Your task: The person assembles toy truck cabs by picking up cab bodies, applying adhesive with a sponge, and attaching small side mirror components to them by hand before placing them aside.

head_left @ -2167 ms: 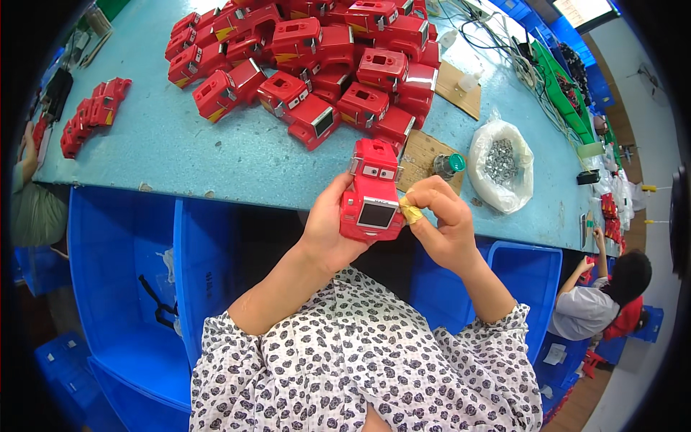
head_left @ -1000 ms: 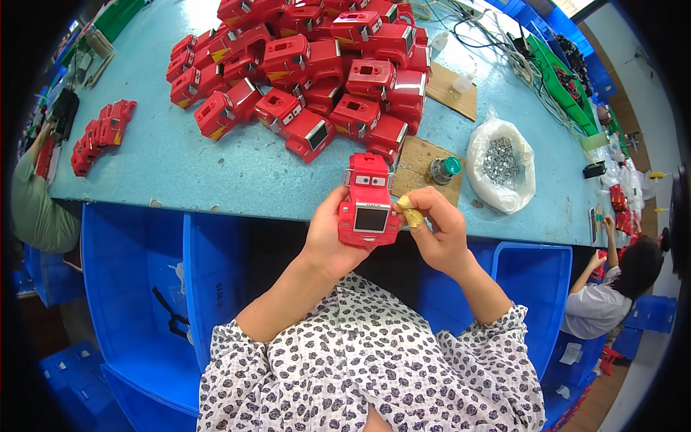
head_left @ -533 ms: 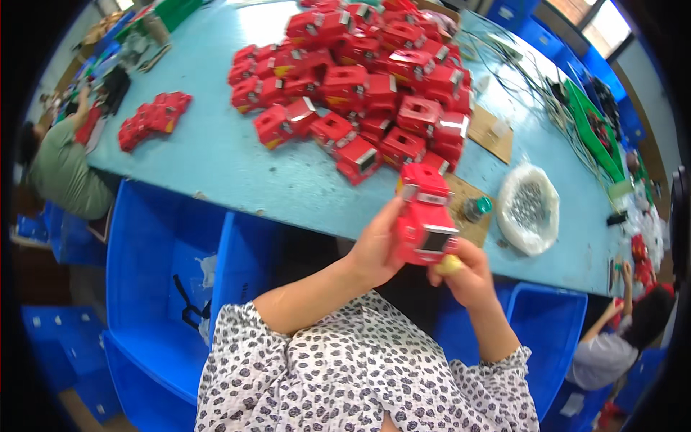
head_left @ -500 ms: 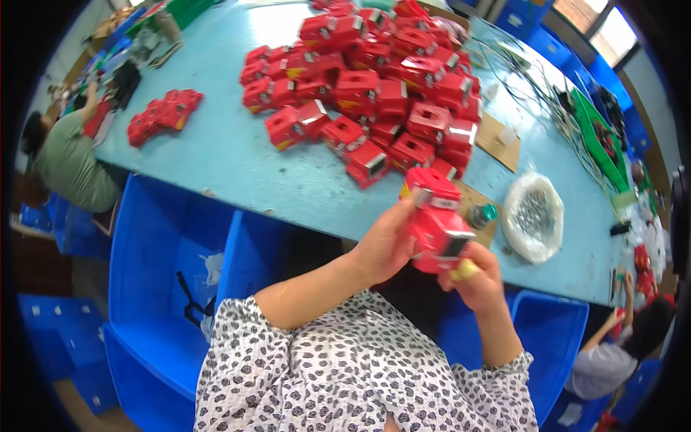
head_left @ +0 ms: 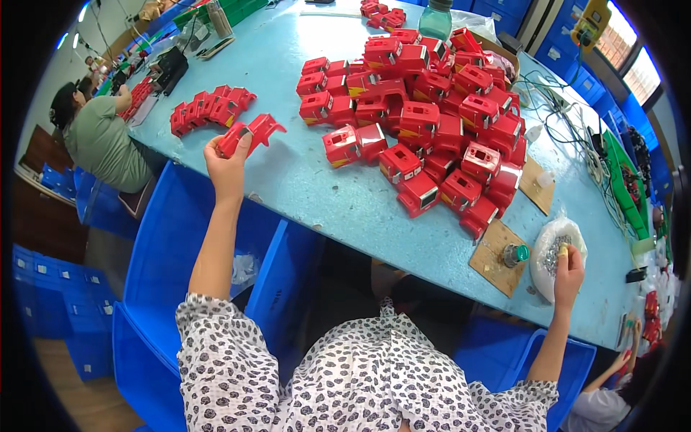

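My left hand is closed on a red plastic toy truck body, held over the table's near edge at left. Just behind it stands a row of similar red truck bodies. At right, my right hand reaches to a white plastic bag of small shiny metal pieces. Its fingers are pinched together at the bag, with a yellowish cover on one finger. What they hold, if anything, is too small to make out. Beside the bag, a small green-capped jar rests on a brown board.
A big heap of red truck bodies covers the middle of the blue table. Blue bins stand below its near edge. Cables and a green tray lie at right. One person sits at far left, another at lower right.
My hands have parted. The left has carried the truck body leftward to the row; the right has let go of it and moved right to the bag. The view has shifted.
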`<action>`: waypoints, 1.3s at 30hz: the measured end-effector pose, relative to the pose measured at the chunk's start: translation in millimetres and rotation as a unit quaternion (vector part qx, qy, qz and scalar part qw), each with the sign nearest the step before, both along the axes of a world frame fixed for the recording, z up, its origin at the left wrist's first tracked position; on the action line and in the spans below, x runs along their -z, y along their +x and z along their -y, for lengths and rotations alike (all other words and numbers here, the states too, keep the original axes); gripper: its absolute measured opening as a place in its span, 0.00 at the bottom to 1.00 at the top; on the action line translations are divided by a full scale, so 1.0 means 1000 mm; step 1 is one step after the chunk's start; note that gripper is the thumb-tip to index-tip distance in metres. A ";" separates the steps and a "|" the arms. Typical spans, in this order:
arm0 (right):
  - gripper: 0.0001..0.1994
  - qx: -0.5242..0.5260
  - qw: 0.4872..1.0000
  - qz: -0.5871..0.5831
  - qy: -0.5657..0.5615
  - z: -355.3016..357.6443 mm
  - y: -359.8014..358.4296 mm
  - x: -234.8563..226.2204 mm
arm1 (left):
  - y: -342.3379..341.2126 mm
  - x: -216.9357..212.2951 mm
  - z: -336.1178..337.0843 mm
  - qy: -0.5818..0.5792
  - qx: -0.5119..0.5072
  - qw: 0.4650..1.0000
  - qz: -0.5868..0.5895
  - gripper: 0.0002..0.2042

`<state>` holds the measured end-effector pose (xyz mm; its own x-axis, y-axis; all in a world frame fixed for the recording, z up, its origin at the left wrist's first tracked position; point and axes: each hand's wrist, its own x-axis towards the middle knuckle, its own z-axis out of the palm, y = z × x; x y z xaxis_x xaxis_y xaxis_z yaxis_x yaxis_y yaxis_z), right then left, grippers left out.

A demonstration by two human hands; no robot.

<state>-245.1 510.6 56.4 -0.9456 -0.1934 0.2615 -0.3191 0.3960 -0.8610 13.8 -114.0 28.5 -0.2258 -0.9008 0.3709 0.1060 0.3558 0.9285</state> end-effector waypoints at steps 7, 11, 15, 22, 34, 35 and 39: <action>0.06 0.074 0.937 -0.045 0.339 -0.025 -0.022 0.024 | -0.024 0.032 0.078 -0.189 -0.180 0.935 0.240 0.33; 0.06 0.090 0.947 -0.046 0.306 -0.033 -0.023 0.036 | -0.049 0.021 0.076 -0.266 -0.281 0.863 0.325 0.33; 0.05 0.121 0.973 -0.049 0.191 -0.034 -0.021 0.047 | -0.099 -0.006 0.034 -0.468 -0.214 0.819 0.254 0.32; 0.06 0.108 0.984 -0.072 0.122 -0.022 -0.014 0.044 | -0.230 -0.113 -0.031 -0.559 0.106 0.766 0.298 0.32; 0.08 0.109 0.981 -0.126 0.098 -0.022 -0.008 0.044 | -0.228 -0.146 -0.047 -0.535 0.182 0.741 0.362 0.25; 0.08 0.110 0.982 -0.122 0.088 -0.022 -0.007 0.044 | -0.219 -0.146 -0.051 -0.551 0.157 0.750 0.330 0.24; 0.09 0.112 0.983 -0.128 0.073 -0.025 -0.002 0.045 | -0.163 -0.149 -0.064 -0.533 0.129 0.822 0.155 0.24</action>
<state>-246.8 536.0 11.4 -0.8756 -0.0405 0.4813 -0.4085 0.5938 -0.6932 -149.1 -50.1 177.8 -0.5903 -0.0094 0.8072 0.1232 0.9872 0.1016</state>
